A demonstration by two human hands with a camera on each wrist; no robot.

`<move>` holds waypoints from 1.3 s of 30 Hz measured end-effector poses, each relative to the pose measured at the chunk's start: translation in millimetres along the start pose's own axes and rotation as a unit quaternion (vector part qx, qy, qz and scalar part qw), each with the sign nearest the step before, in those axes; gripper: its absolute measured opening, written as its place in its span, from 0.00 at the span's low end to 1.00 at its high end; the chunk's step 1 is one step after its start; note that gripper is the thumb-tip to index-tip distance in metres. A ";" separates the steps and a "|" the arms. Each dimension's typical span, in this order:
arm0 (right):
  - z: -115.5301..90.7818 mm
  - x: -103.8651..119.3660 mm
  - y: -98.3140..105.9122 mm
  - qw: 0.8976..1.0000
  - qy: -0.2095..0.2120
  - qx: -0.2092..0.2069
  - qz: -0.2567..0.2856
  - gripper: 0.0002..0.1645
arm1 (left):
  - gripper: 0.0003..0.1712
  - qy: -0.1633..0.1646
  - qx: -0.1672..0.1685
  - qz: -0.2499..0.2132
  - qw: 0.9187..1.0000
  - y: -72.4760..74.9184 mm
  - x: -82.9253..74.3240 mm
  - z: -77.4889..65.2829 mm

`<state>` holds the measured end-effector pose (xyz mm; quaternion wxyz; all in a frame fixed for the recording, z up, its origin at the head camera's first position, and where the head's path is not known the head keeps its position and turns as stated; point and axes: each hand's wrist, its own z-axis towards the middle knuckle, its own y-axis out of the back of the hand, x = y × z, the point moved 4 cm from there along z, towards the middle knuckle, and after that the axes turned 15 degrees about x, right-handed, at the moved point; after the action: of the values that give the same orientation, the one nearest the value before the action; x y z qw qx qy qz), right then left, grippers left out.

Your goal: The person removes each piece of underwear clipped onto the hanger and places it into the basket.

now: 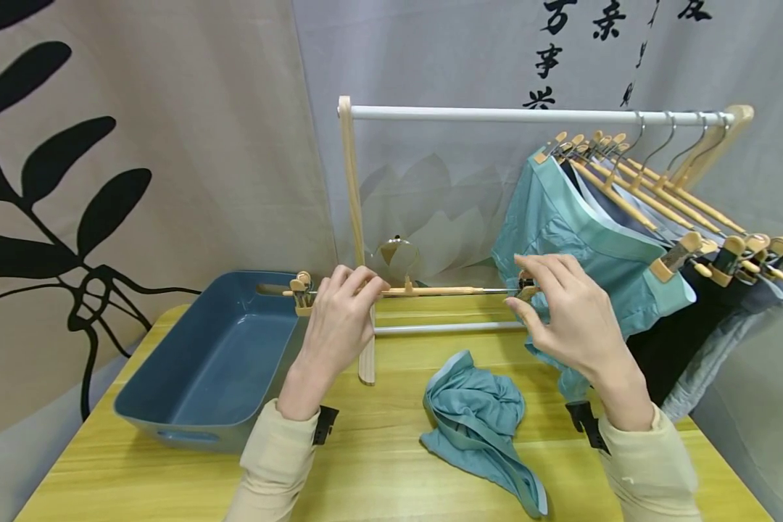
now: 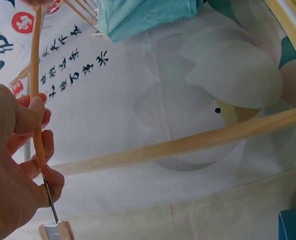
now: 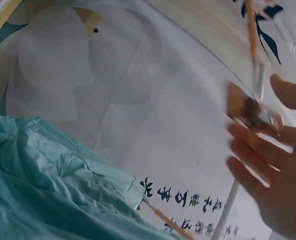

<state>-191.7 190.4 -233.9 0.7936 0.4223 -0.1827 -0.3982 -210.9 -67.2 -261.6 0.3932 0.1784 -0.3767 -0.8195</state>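
Observation:
My left hand (image 1: 339,319) grips a wooden clip hanger (image 1: 440,291) near its left end. In the left wrist view its fingers wrap the bar, with the metal rod and a wooden clip (image 2: 56,231) beyond them. My right hand (image 1: 574,319) is at the hanger's right end, thumb and fingers spread around the other clip (image 3: 250,107). The fingers lie close to that clip, and the thumb stands apart from it; blur hides the exact contact. No garment hangs from this hanger. Below, a crumpled teal garment (image 1: 476,428) lies on the table.
A blue basin (image 1: 202,420) stands on the wooden table (image 1: 365,478) at left. Behind the hands is a rack with a white rail (image 1: 496,114). Teal shorts (image 1: 581,210) and several darker garments hang from clip hangers on its right side.

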 end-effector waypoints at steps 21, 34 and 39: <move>14.7 35.4 -41.8 0.982 0.146 -0.080 -0.087 0.21 | 0.09 -0.005 0.010 -0.005 1.000 -9.3 -8.5 1.2; 10.5 23.5 -41.7 0.986 0.140 -0.074 -0.058 0.21 | 0.13 -0.113 -0.142 -0.043 0.982 -21.8 -34.2 -8.4; 9.9 19.4 -40.8 0.986 0.134 -0.078 -0.062 0.21 | 0.09 -0.129 0.022 -0.044 0.990 -65.4 -56.3 -10.3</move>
<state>-205.4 156.6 -262.3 0.8154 0.4190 -0.0169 -0.3992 -202.9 -1.6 -318.0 0.3009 0.0964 -0.4340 -0.8437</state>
